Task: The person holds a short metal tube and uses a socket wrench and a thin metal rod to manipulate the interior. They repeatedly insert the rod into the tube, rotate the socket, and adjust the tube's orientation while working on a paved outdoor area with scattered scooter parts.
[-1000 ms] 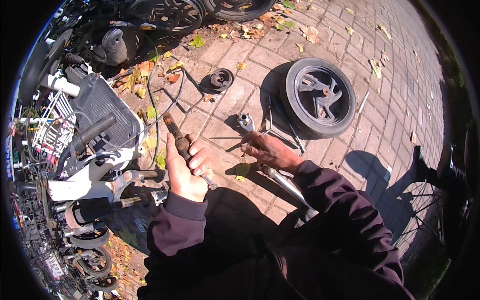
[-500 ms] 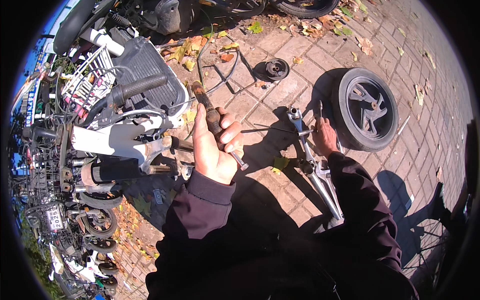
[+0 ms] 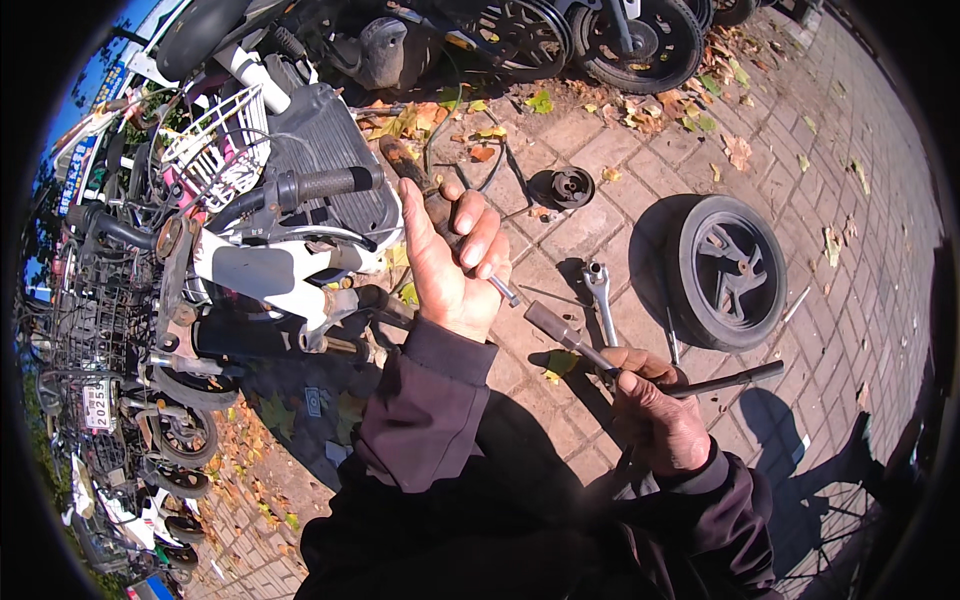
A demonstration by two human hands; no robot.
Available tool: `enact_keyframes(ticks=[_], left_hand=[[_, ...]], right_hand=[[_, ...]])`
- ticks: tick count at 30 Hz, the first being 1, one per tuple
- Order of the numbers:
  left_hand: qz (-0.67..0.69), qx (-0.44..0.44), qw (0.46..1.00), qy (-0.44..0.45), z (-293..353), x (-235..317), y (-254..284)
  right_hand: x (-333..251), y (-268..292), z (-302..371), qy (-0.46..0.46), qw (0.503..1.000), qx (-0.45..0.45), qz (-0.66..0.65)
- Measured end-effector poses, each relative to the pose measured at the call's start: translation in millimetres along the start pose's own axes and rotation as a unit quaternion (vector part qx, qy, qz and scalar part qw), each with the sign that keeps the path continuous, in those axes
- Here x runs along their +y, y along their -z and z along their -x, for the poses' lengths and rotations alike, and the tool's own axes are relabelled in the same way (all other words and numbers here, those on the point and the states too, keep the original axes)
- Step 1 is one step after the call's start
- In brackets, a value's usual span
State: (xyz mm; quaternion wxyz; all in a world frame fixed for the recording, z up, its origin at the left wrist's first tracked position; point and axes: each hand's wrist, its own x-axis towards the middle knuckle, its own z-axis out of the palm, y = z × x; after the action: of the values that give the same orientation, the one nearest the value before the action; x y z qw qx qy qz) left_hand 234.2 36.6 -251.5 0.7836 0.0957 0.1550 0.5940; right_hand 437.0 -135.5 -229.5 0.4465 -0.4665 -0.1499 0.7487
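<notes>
My left hand [image 3: 460,265] is closed round a dark, rusty metal tube [image 3: 437,207] held at a slant. A thin shiny rod with a bolt-like end [image 3: 508,293] comes out of the hand's lower side. To the right, my right hand [image 3: 655,405] grips a dark socket wrench [image 3: 560,330]; its socket end points up and left, toward the rod end but apart from it. The wrench's black bar handle [image 3: 740,379] sticks out to the right. Beyond that hand, a silver spanner [image 3: 599,295] lies on the paving.
A small wheel with a black tyre [image 3: 735,270] lies at the right beside a thin metal tool [image 3: 672,335]. A round black hub part [image 3: 572,187] sits farther off. Dismantled scooter parts [image 3: 265,270] crowd the left. Parked two-wheelers [image 3: 640,45] stand at the back.
My right hand has come up from the ground tools toward me and now grips the socket wrench. My left hand keeps hold of the rusty tube. The view has shifted a little.
</notes>
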Motion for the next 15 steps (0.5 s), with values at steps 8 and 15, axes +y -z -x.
enact_keyframes(ticks=[8,15], left_hand=[[0.032,-0.025,0.999,-0.005,12.7,-6.6,-7.0],[-0.008,-0.012,1.0,0.005,17.7,-7.1,-16.7]], right_hand=[[30.3,-1.8,6.9,-0.028,0.993,-0.012,-0.116],[31.9,2.2,4.5,-0.06,0.978,-0.065,-0.187]])
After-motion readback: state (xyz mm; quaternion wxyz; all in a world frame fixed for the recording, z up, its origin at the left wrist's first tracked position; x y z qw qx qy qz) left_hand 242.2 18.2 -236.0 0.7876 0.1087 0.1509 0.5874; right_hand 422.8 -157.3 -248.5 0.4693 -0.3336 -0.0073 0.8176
